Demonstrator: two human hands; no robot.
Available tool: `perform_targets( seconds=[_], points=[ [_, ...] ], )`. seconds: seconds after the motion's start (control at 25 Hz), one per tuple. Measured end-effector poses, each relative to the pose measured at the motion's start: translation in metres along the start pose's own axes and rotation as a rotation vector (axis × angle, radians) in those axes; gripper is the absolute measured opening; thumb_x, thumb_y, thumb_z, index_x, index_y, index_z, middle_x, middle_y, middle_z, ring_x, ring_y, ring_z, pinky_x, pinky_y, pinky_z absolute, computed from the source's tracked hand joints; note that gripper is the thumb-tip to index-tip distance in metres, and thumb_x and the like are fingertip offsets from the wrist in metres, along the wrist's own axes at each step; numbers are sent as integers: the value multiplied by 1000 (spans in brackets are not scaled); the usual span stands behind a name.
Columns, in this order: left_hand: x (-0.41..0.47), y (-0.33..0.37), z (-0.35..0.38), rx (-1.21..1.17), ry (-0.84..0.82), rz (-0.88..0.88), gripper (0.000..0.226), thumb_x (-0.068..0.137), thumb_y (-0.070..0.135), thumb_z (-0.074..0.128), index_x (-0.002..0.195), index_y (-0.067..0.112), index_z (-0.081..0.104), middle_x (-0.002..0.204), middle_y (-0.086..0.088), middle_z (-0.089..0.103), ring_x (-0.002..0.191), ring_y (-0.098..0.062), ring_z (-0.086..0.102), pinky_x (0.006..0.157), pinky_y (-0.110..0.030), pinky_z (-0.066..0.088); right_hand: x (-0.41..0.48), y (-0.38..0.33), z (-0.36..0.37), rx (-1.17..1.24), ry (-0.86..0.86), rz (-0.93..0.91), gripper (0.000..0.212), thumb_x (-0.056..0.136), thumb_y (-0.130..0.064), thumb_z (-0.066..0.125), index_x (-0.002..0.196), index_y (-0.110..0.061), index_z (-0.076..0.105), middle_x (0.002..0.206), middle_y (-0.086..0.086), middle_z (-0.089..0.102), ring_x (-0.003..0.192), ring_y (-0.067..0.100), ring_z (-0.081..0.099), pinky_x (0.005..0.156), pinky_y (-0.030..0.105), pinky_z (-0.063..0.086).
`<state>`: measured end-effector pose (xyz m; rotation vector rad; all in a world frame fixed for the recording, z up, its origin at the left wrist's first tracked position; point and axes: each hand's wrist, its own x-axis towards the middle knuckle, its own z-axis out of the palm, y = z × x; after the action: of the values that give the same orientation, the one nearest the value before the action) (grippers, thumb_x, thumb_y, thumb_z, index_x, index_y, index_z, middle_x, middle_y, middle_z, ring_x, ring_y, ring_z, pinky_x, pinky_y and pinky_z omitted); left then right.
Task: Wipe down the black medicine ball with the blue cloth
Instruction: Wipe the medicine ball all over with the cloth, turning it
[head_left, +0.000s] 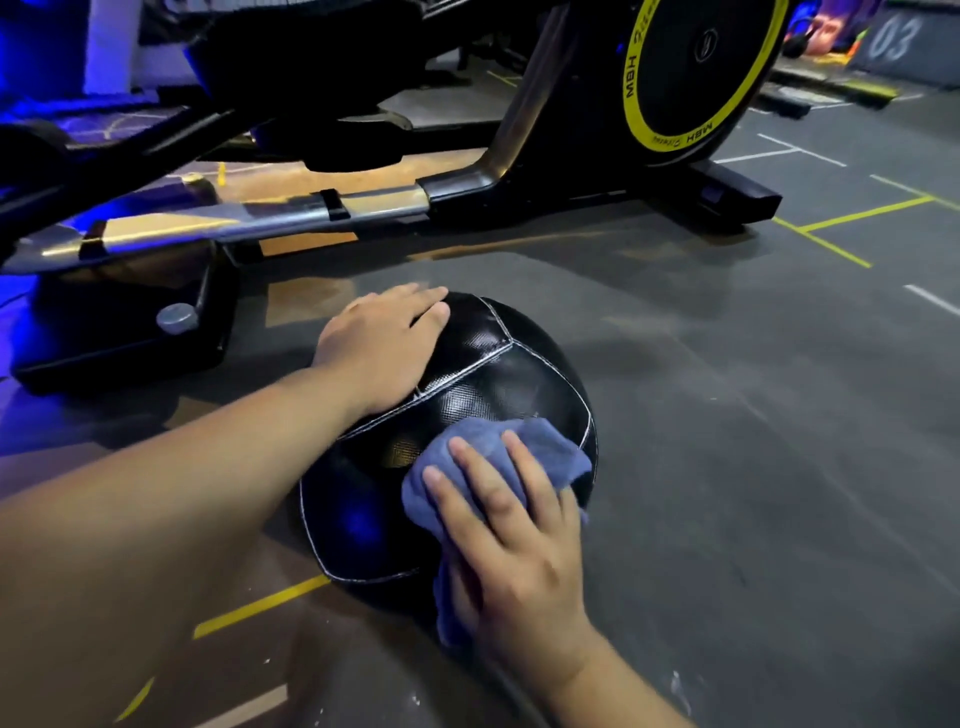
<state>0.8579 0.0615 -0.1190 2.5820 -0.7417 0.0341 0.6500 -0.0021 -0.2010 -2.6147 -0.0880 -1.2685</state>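
Note:
The black medicine ball (483, 384), shiny with white stitched seams, rests on the grey gym floor in the middle of the view. My left hand (382, 348) lies flat on the ball's upper left side, fingers spread over the top. My right hand (511, 530) presses the crumpled blue cloth (540, 449) against the ball's near right side, fingers stretched over the cloth. Part of the cloth hangs down under my palm.
An exercise machine (363, 202) with a metal rail stands just behind the ball, its black foot (119, 332) at the left and a yellow-rimmed flywheel (701, 67) at the back right. Yellow and white tape lines (852, 215) mark the floor.

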Motion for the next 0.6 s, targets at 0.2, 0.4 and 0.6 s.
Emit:
perform_targets(
  seconds=[0.2, 0.4, 0.6],
  points=[
    [4, 6, 7, 19, -29, 34, 61, 87, 67, 14, 139, 51, 40, 155, 17, 33, 144, -14, 28, 118, -43, 20, 102, 85, 4, 216, -88, 544, 30, 92, -23, 55, 120, -26, 67, 124, -5, 66, 118, 17, 59, 99, 21, 39],
    [4, 7, 1, 8, 1, -44, 47, 96, 60, 21, 137, 53, 42, 153, 21, 34, 143, -15, 29, 117, -41, 22, 110, 80, 12, 229, -58, 559, 29, 93, -23, 56, 119, -28, 68, 123, -11, 66, 117, 9, 57, 99, 19, 39],
    [6, 4, 1, -26, -17, -52, 44, 97, 55, 24, 136, 51, 45, 152, 20, 37, 143, -10, 30, 116, -33, 21, 3, 1, 14, 56, 145, 356, 36, 91, -19, 57, 126, -17, 66, 135, 5, 59, 131, 33, 48, 106, 46, 38]
  ],
)
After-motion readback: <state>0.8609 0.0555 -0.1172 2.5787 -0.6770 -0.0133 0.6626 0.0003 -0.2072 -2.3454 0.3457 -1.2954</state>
